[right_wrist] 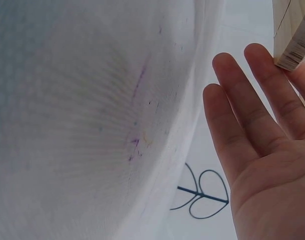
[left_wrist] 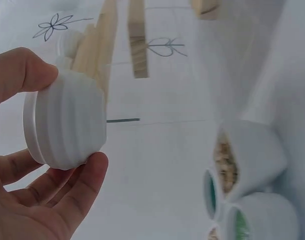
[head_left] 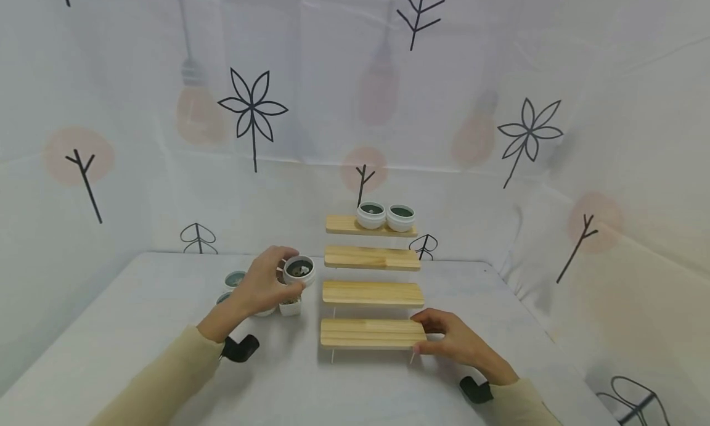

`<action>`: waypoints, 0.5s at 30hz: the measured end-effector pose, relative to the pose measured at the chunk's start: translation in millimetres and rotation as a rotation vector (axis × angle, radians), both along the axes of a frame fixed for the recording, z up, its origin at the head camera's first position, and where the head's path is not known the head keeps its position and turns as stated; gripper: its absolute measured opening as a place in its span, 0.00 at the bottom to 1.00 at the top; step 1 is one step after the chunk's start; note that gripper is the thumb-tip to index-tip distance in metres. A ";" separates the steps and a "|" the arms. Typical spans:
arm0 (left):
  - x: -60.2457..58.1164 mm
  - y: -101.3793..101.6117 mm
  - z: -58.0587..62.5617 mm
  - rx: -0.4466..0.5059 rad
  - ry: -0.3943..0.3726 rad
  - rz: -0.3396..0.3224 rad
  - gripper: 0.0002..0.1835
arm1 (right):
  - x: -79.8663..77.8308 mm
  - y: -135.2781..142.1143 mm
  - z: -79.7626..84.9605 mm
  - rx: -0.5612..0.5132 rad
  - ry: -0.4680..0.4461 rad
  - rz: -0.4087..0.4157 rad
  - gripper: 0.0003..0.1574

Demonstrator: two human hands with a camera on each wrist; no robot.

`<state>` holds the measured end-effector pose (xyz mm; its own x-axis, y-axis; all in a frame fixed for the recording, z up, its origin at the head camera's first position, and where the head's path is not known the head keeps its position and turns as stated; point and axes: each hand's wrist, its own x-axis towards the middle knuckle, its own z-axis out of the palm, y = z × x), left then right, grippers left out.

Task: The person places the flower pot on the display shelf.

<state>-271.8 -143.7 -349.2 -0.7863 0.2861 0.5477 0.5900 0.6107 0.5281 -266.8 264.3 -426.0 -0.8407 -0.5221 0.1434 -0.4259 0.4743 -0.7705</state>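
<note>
While your left hand [head_left: 265,284] grips one white pot [head_left: 300,270] upright, your right hand [head_left: 456,342] pinches the nearest shelf [head_left: 368,333], perhaps steadying it.

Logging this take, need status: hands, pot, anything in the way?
Left hand holds white pot left of shelf. Right hand grips right end of bottom board. Two pots occupy top board.
</note>
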 end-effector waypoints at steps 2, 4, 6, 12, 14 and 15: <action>-4.2 3.1 9.2 0.002 0.010 -0.021 0.31 | -0.4 0.0 0.1 0.005 0.001 -0.001 0.25; -8.9 6.4 18.1 0.005 0.025 -0.034 0.31 | -0.8 -0.2 0.4 0.009 0.004 -0.003 0.25; -14.1 9.9 26.1 0.014 0.032 -0.045 0.31 | -1.0 -0.4 0.7 0.012 0.008 -0.005 0.25; -32.0 22.4 45.7 0.039 0.022 -0.061 0.31 | -0.7 -0.8 1.5 0.015 -0.003 -0.009 0.25; -38.7 27.1 52.2 0.042 0.019 -0.061 0.31 | -0.5 -0.9 1.7 0.012 -0.012 -0.009 0.25; -41.6 29.5 55.6 0.044 0.018 -0.063 0.31 | -0.5 -0.9 1.5 0.011 -0.015 -0.010 0.25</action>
<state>-313.4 -114.1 -293.6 -0.7576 0.3103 0.5743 0.6360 0.5486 0.5427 -267.3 263.4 -424.5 -0.8478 -0.5155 0.1248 -0.4095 0.4865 -0.7718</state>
